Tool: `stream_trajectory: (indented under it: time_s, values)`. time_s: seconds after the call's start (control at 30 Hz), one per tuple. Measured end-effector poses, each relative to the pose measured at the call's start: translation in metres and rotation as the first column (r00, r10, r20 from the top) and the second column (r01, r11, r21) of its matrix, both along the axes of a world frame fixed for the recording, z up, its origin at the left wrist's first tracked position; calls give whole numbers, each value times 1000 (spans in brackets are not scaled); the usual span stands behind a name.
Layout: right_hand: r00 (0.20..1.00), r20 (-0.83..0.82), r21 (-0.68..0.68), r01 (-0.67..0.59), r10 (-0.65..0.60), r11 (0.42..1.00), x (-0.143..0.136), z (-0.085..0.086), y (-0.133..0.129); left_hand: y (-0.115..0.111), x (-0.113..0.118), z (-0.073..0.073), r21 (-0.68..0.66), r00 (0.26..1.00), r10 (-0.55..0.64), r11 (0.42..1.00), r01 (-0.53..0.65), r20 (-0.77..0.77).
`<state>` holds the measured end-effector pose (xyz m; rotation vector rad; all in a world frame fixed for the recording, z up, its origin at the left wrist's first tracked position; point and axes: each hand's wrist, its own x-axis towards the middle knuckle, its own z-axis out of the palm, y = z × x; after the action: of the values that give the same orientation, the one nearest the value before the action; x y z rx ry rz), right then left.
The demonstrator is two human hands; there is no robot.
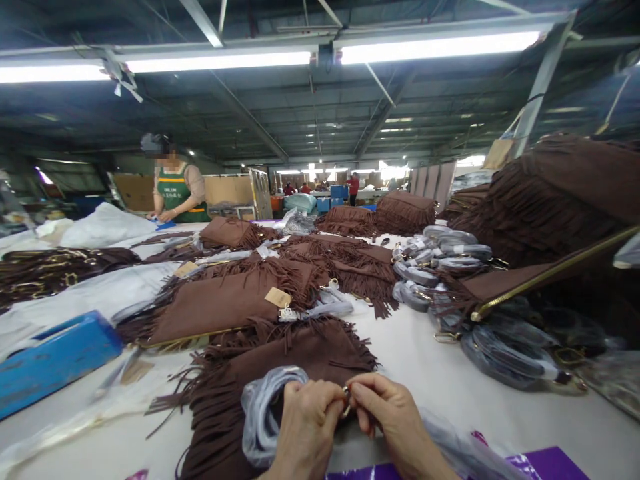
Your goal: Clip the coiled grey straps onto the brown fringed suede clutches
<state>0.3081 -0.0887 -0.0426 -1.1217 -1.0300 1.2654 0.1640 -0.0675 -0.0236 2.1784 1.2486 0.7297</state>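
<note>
Both hands at bottom centre, forearms in from the lower edge, fingertips nearly meeting. Left hand [309, 420]: knuckles up, fingers curled, thumb and index pinching a small shiny gold-tone metal clasp [346, 392]. Right hand [395, 410]: thumb and index closed on the clasp's other side, remaining fingers bent below. Clasp sits right between the two sets of fingertips, over the near edge of a brown fringed bag [300, 353]; its exact shape is hidden by the fingers.

Just left of the left hand: a coiled strap [260, 417] in clear, wrinkled plastic, round loop, lying on the bag. Bag is flat, matte, suede-like, long thin fringe. Glossy purple packaging [547, 461] at lower right, on the pale table cover [400, 360].

Next out: blue box [60, 360], scuffed, on the left; more wrapped coils [510, 353] with metal hooks on the right. Beyond the near bag, another brown bag [210, 303], gold zip along its edge, tan paper tag [278, 297] on top. Big fringed pile [560, 193] far right. Across the table, a co-worker [180, 190] in a green apron.
</note>
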Motion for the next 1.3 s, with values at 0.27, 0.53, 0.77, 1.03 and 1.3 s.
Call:
stream_trajectory:
  time_s: [0.27,0.53,0.77,1.03,1.3]
  values:
    - [968,251,47,-34,21,998,2,2,-1,-3,0,-3,98,993,-20,995,31,-118]
    - [944,328,56,-43,22,997,4,-4,1,-1,0,-12,161,996,-7,987,22,-88]
    - [935,350,19,-77,65,997,5,-5,-1,-1,-1,-14,177,995,-11,984,28,-97]
    - [942,327,-35,-62,70,997,3,-10,-1,0,1,-14,195,984,9,981,26,-179]
    - [955,288,-62,-53,68,997,-2,-5,-1,2,8,-4,63,971,27,998,-12,-238]
